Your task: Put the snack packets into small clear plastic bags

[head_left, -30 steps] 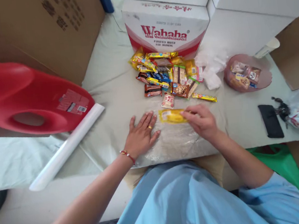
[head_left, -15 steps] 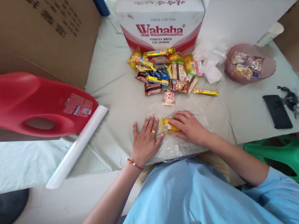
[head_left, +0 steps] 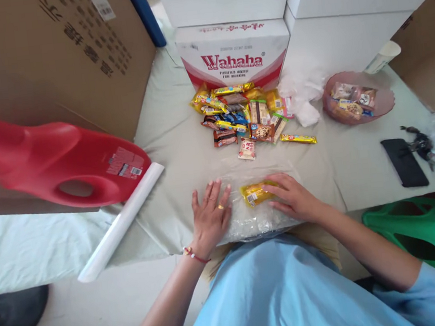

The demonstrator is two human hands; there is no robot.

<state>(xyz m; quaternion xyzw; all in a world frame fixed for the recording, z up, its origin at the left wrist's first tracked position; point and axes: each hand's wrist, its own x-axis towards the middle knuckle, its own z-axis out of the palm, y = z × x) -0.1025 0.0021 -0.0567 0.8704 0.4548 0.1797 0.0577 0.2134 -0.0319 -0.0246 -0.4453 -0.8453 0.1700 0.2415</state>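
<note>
A yellow snack packet (head_left: 255, 194) with a barcode label lies on a clear plastic bag (head_left: 259, 221) near the table's front edge. My right hand (head_left: 294, 196) has its fingers over the packet's right end, with the thumb on the near side. Left of the packet, my left hand (head_left: 211, 216) rests palm down with fingers spread, touching the bag's left edge and holding nothing. Beyond both hands is a pile of wrapped snacks (head_left: 232, 124). A small white packet (head_left: 246, 149) and a yellow stick-shaped snack (head_left: 298, 138) lie at its near side.
A red jug (head_left: 72, 164) lies on the left beside a white roll (head_left: 122, 221). Behind the pile stands a Wahaha carton (head_left: 234, 51). To the right are crumpled white plastic (head_left: 304, 95), a pink bowl (head_left: 359, 97) with snacks, and a black phone (head_left: 404, 162).
The yellow packet has shifted slightly right, away from my left hand, together with my right hand. My left hand stays spread on the table. The camera view has tilted a little.
</note>
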